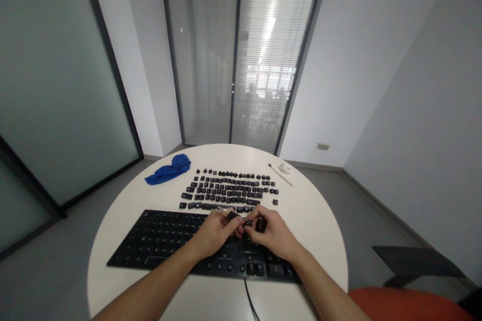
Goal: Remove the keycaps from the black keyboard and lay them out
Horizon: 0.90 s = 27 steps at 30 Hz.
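A black keyboard (165, 235) lies on the round white table, most of its keycaps off, with some caps still on at the lower right. Over its upper middle, my left hand (216, 230) has its fingers closed round a small dark object with a thin end. My right hand (271, 230) meets it there, thumb and fingers pinched on something dark that is too small to name. Beyond the hands, loose black keycaps (226, 193) are laid out in rows like a keyboard layout.
A blue cloth (169, 169) lies at the table's back left. At the back right are a thin brush (281, 175) and a small white item (285, 167). A black cable (250, 301) runs toward the near edge of the table (211, 301). An orange chair (399, 303) stands at right.
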{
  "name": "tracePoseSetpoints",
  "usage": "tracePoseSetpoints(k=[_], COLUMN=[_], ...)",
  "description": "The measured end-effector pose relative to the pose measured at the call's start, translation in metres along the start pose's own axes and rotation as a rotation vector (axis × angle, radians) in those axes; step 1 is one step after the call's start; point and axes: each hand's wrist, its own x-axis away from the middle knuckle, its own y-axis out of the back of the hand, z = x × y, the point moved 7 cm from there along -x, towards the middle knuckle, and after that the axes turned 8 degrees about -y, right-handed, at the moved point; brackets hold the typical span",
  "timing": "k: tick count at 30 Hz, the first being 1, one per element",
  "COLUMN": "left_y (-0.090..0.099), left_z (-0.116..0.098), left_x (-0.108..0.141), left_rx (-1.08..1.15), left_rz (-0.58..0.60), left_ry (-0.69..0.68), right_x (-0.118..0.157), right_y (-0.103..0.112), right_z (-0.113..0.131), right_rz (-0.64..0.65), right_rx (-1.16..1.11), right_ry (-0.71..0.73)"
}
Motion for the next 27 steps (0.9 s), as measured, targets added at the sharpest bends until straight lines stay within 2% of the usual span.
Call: tracePoseSetpoints(k=[5, 10, 15, 21, 27], left_y=[0.001, 0.003, 0.003, 0.000, 0.001], left_z=[-0.012, -0.018, -0.013, -0.017, -0.010], left_x=[-0.002, -0.003, -0.004, -0.003, -0.004], left_rx=[-0.042, -0.055, -0.153, -0.128, -0.075], left_rz=[0.018, -0.001, -0.013, 0.015, -0.005], left_ry=[-0.067, -0.166, -0.131, -0.141, -0.106], right_x=[-0.005, -0.006, -0.008, -0.007, -0.008], right_y=[0.005, 0.005, 0.006, 0.009, 0.009], right_z=[-0.005, -0.010, -0.010, -0.003, -0.003], right_rz=[-0.023, -0.013, -0.035, -0.062, -0.030], right_rx=[-0.141, -0.105, -0.116, -0.134, -0.266], right_ry=[-0.056, -0.047, -0.034, 0.001, 0.023])
